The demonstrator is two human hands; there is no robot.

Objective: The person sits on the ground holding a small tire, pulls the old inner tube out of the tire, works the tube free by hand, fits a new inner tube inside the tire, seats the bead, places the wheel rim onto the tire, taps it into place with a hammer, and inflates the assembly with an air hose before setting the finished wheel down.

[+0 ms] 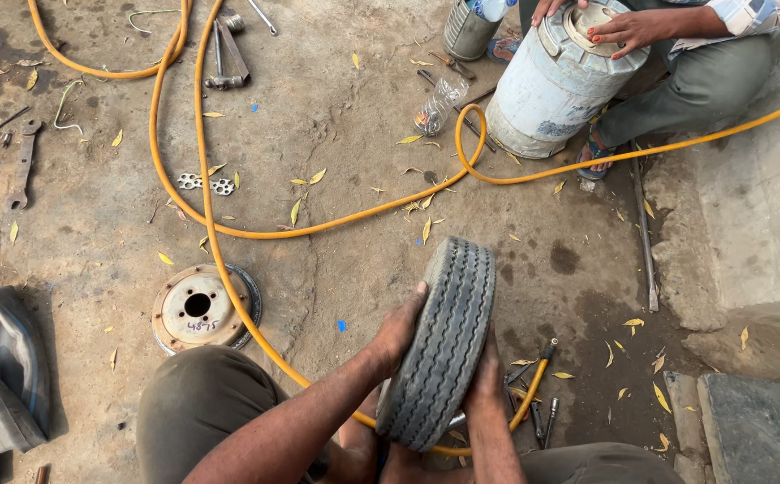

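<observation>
Both our hands, left hand [400,327] and right hand [486,387], clasp an upright tyre [439,345], already off its wheel rim [194,309] lying nearby on the ground [336,260].

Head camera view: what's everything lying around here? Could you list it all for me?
tyre: one, grey-black, upright between both hands
wheel rim: one, rusty cream, flat on ground at left
hose: one, orange, looping across ground
inner tube: one, dark grey, left edge
spanner: one, rusty, upper left
drum: one, whitish, top right, another person's hands on it
plastic bottle: one, clear, beside drum
left hand: on tyre's left side
right hand: on tyre's right side
</observation>
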